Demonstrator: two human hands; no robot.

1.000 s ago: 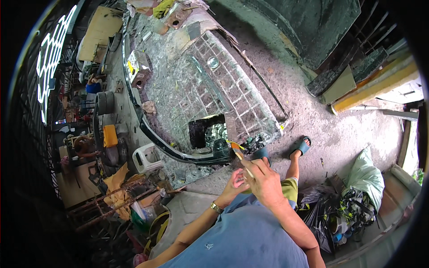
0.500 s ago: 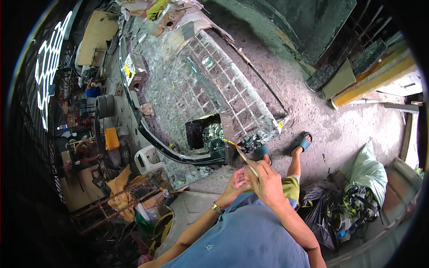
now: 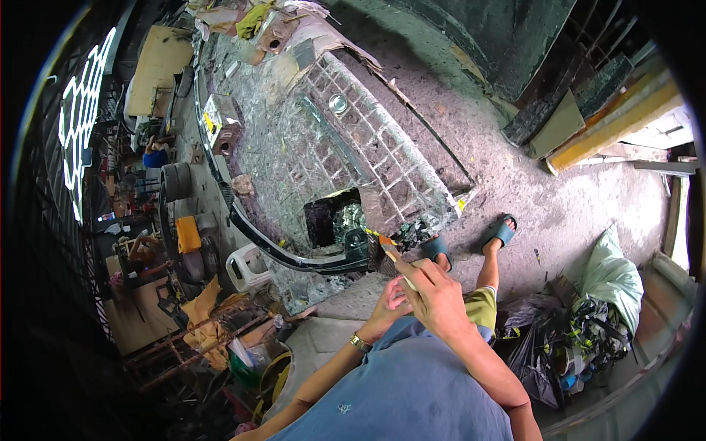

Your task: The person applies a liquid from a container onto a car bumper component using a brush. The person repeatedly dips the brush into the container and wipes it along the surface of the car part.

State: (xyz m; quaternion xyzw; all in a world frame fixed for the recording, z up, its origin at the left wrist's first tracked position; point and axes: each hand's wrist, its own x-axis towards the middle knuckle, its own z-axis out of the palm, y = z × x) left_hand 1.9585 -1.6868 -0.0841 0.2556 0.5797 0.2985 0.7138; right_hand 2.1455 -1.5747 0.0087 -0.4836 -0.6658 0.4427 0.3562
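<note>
My right hand (image 3: 434, 298) is closed round a slim tan stick-like tool (image 3: 393, 254) with an orange tip, which points away from me and slightly left. Its exact kind is hard to make out. Beside it, my left hand (image 3: 387, 307) has its fingers loosely curled and apart, with nothing visible in them. Just beyond the tool's tip lies the near end of a long, curved, glossy black trim strip (image 3: 309, 264), part of it with a woven pattern. A dark patterned panel piece (image 3: 380, 253) hangs at that end, with a yellow mark close by.
The strip borders a dusty work surface (image 3: 272, 147) with a gridded panel (image 3: 390, 151), a metal can (image 3: 337, 104) and a box (image 3: 224, 121). A white plastic stool (image 3: 250, 268) is left. Rubbish bags (image 3: 540, 360) and a pale green sack (image 3: 610, 272) lie right. Another person (image 3: 154, 156) sits far left.
My right hand has shifted slightly left and the tool has tilted a little, its tip nearer the strip's end. The left hand has hardly moved. The view has turned slightly.
</note>
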